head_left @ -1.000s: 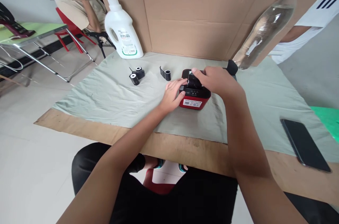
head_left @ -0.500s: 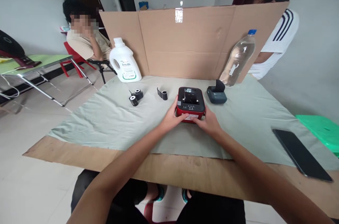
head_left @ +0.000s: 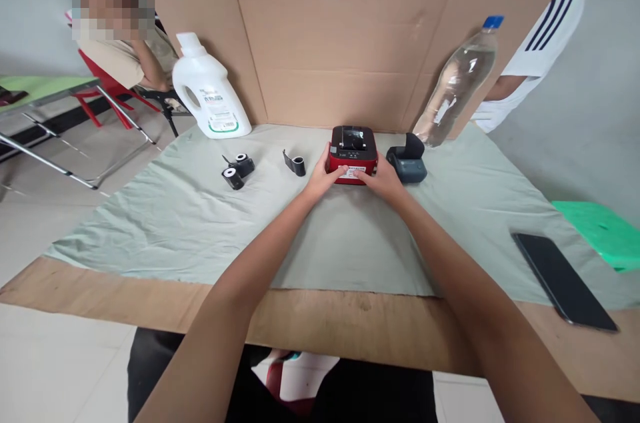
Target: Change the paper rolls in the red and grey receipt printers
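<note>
A red and black boxy device (head_left: pixel 353 151) with a dark opening in its top is held between my two hands, near the middle of the cloth. My left hand (head_left: pixel 323 176) grips its left side, thumb on the labelled front. On its right side my right hand (head_left: pixel 384 177) does the same. Close by on the right is a smaller dark grey device (head_left: pixel 411 168) with a raised black flap. Left of my hands lies a small black roll (head_left: pixel 297 165) with a loose end, and farther left are more black rolls (head_left: pixel 235 177).
A cardboard panel (head_left: pixel 340 43) stands at the back, with a white jug (head_left: pixel 215 93) and a clear bottle (head_left: pixel 457 86) before it. A phone (head_left: pixel 565 279) lies at right, by a green stool (head_left: pixel 600 233). Two people are beyond the table (head_left: pixel 350 316).
My hands and the red device have moved away from me, toward the cardboard panel and nearer the grey device. The camera view has also shifted downward.
</note>
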The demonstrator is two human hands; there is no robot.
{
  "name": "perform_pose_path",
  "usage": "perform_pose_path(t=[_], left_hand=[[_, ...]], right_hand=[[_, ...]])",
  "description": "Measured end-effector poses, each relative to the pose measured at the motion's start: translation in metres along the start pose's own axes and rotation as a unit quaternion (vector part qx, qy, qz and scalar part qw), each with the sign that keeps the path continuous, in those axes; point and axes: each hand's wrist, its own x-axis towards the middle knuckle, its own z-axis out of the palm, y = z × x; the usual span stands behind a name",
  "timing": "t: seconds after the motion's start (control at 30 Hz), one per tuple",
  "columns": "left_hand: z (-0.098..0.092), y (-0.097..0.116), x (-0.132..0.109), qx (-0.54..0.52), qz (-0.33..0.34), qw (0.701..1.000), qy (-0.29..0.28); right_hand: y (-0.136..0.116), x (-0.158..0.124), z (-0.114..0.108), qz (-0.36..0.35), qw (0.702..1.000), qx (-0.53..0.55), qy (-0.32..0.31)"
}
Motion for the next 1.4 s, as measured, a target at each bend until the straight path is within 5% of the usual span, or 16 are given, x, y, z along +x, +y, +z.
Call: perform_pose_path(t=[0.1,0.2,0.33,0.43,0.6,0.8,1.0,1.2,1.4], left_hand=[[0.0,-0.008,-0.02,0.039,-0.051,0.997,0.035],[-0.003,-0.005,-0.049,0.053,-0.092,0.994,0.034],[-0.005,0.011,-0.088,0.051,-0.087,0.995,0.007],[-0.002,0.022,-0.107,0.076,-0.086,0.993,0.007],[0.005,0.038,-0.12,0.15,-0.062,0.986,-0.034],[0.006,0.058,-0.131,0.252,0.008,0.964,-0.086],[0.005,0.066,-0.144,0.34,0.017,0.935,-0.099],[0.006,0.069,-0.15,0.306,-0.014,0.95,-0.067],[0.009,0.073,-0.164,0.324,0.003,0.936,-0.134]], right_hand=[[0.006,-0.008,-0.018,0.027,0.986,-0.111,0.12],[0.018,-0.012,-0.032,0.139,0.948,-0.196,0.207],[0.025,-0.014,-0.035,0.237,0.934,-0.22,0.154],[0.011,-0.03,-0.037,0.251,0.935,-0.182,0.174],[-0.048,-0.103,-0.028,0.231,0.944,-0.155,0.18],[-0.111,-0.165,0.017,0.213,0.942,-0.19,0.176],[-0.124,-0.177,0.039,0.212,0.942,-0.221,0.134],[-0.124,-0.181,0.042,0.231,0.939,-0.217,0.136],[-0.123,-0.181,0.044,0.221,0.94,-0.217,0.14]])
